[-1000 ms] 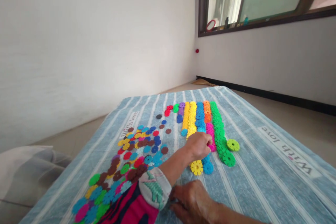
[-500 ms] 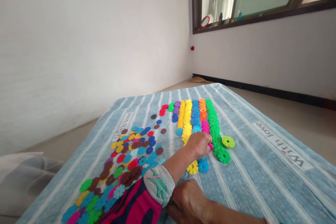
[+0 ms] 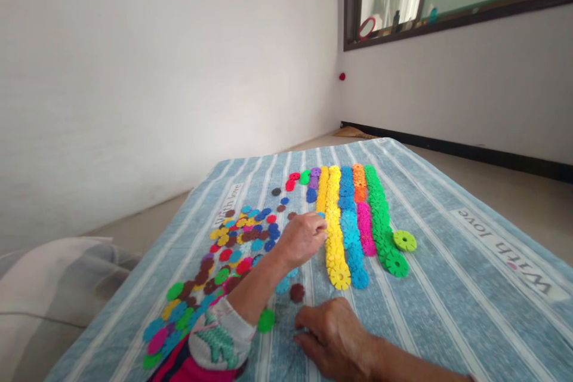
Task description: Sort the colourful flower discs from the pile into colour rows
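Observation:
Flat plastic snowflake discs lie on a blue striped cloth [image 3: 439,286]. Sorted rows run away from me: yellow [image 3: 333,221], blue [image 3: 349,227], pink [image 3: 364,230], green [image 3: 380,227] and orange [image 3: 359,178]. A loose mixed pile [image 3: 224,262] spreads to the left. My left hand [image 3: 302,242] is pinched at the left edge of the yellow row, with a speck of blue at its fingertips. My right hand [image 3: 331,337] rests on the cloth near me with fingers curled under. A brown disc [image 3: 296,292] and a green disc [image 3: 266,320] lie just beside it.
A single lime disc [image 3: 404,240] sits to the right of the green row. White walls meet at the far corner, with a dark-framed window [image 3: 447,0] at upper right. A pale cushion [image 3: 58,286] lies at lower left, beyond the cloth's edge.
My left hand has moved left, from the near end of the pink row to the left side of the yellow row. The near ends of the rows now show. The right hand stays put.

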`<state>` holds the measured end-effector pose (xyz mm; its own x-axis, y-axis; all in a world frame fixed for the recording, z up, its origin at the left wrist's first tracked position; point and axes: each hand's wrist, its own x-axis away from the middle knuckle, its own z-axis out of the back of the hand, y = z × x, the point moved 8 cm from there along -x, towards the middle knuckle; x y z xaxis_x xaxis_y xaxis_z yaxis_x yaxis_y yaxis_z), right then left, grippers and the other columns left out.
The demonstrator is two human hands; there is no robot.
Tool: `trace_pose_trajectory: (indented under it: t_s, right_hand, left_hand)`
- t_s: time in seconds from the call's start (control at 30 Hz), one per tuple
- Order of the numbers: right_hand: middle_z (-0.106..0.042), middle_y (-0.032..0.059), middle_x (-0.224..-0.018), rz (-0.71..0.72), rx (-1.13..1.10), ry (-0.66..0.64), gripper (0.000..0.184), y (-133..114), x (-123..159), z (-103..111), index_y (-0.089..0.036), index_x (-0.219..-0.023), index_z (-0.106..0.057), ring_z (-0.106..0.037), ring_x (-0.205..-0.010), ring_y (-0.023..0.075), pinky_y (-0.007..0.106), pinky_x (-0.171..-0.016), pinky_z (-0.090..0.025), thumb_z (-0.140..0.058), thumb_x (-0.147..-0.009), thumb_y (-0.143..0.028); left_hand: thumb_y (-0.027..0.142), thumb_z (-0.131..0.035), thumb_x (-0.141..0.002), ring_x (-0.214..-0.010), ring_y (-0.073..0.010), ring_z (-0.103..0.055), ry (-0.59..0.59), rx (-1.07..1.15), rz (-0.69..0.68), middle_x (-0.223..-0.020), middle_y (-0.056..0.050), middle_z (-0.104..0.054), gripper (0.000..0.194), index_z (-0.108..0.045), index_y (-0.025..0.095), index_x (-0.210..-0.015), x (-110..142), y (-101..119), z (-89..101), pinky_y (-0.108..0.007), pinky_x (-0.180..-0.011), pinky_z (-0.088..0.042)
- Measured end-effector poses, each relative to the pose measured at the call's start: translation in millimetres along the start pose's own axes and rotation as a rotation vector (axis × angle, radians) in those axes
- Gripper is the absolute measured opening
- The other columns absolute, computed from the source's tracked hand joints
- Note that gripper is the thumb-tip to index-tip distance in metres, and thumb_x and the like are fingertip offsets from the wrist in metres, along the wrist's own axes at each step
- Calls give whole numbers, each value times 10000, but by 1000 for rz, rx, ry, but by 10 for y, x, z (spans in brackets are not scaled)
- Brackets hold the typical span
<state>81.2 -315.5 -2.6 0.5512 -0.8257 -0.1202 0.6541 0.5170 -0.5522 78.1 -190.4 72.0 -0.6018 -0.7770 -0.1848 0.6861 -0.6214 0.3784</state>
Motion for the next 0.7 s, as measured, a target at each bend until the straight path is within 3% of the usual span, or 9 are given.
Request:
trace_pose_trajectory:
  t_s: [0.17,0.33,0.5,0.7]
  right_hand:
    - [-698,20,-711,-9,-54,21,154,18,77,-43,-206,-835,-632,-664,-645,173,249,-567,-346,-488,-875,-240]
    - [-660,14,-669,17,-116,41,217,20,112,-82,-195,-810,-620,-619,-598,153,247,-564,-338,-434,-899,-264]
    - [-637,1,-641,13,-136,39,234,29,126,-87,-194,-836,-620,-580,-555,140,239,-548,-339,-418,-908,-287]
    - [-614,-11,-611,25,-109,46,257,72,152,-164,-206,-847,-604,-559,-534,139,234,-541,-347,-394,-932,-325]
  left_hand:
    - [180,-535,-758,-672,-125,-548,22,-6,242,-694,-1,-608,119,-627,155,-686,729,-666,433,-224,-655,-380]
    - [227,-517,-749,-604,-119,-503,-85,-13,489,-611,26,-548,140,-608,159,-668,1481,-1204,632,-213,-580,-339]
    - [212,-529,-731,-616,-119,-512,-198,-13,571,-629,25,-559,118,-630,158,-702,1864,-1322,585,-203,-564,-313]
    - [160,-554,-696,-654,-132,-558,-209,-47,610,-688,15,-634,141,-667,177,-779,1954,-1346,475,-199,-579,-330]
